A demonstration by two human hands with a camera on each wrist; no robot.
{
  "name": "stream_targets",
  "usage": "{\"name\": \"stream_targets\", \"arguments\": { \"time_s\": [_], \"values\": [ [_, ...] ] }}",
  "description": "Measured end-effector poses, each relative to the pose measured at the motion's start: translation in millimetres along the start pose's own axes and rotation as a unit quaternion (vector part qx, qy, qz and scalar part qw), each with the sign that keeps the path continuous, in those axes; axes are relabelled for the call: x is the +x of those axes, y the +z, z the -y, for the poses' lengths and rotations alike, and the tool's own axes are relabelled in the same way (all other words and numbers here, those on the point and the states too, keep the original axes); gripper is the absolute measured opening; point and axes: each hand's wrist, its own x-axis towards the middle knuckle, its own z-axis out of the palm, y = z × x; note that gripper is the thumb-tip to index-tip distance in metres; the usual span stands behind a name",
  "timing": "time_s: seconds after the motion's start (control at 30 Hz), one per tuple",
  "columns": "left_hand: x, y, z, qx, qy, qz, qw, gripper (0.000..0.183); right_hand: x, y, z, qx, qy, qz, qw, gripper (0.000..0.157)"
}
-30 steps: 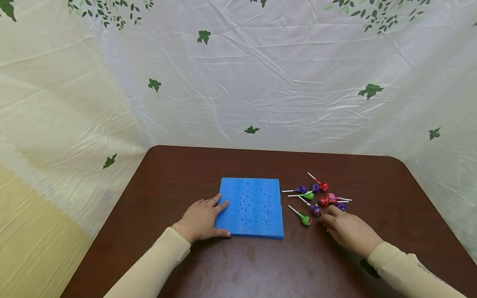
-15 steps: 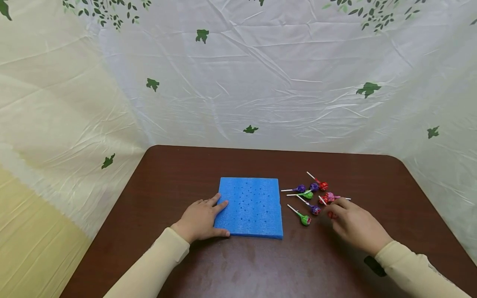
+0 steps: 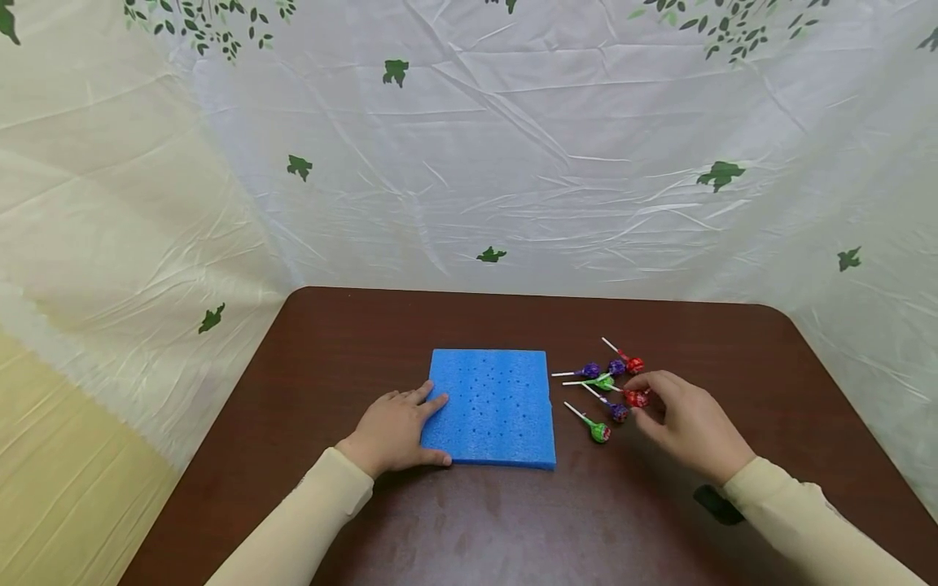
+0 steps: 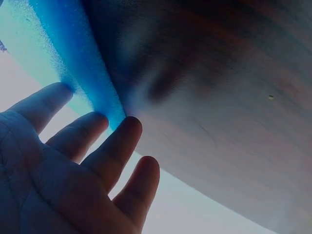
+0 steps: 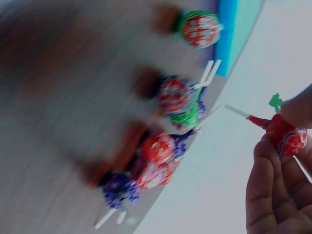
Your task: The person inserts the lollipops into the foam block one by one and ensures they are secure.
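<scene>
A blue foam board with rows of small holes lies on the table. My left hand rests at its left edge with fingers spread; in the left wrist view its extended fingers lie against the foam's side. My right hand, right of the board, pinches a red-wrapped lollipop by its round head between thumb and fingers. Its white stick points left, toward the board. Below the hand, in the right wrist view, lie other lollipops, among them a green one and a purple one.
Several wrapped lollipops lie loose between the board and my right hand, including a green one nearest me and a red one farthest back. The brown table ends at a white leaf-patterned cloth.
My right hand has taken hold of a red lollipop, lifted it from the table's near side of the pile and turned its stick toward the left. The left hand stays at the board.
</scene>
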Motion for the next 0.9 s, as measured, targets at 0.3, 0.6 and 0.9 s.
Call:
{"name": "stream_targets", "arguments": {
  "time_s": [0.3, 0.6, 0.9],
  "values": [
    [3.1, 0.0, -0.7, 0.012, -0.003, 0.001, 0.9999, 0.094, 15, 1.9, 16, 0.053, 0.027, 0.013, 0.998, 0.032],
    [4.5, 0.2, -3.3, -0.003, -0.002, 0.002, 1.0, 0.093, 46, 10.7, 27, 0.107, 0.031, 0.017, 0.994, 0.033],
    [3.8, -5.1, -7.9, -0.004, -0.006, 0.012, 0.9999, 0.092, 83, 21.9, 38, 0.153, 0.057, 0.023, 0.986, 0.033]
  ]
}}
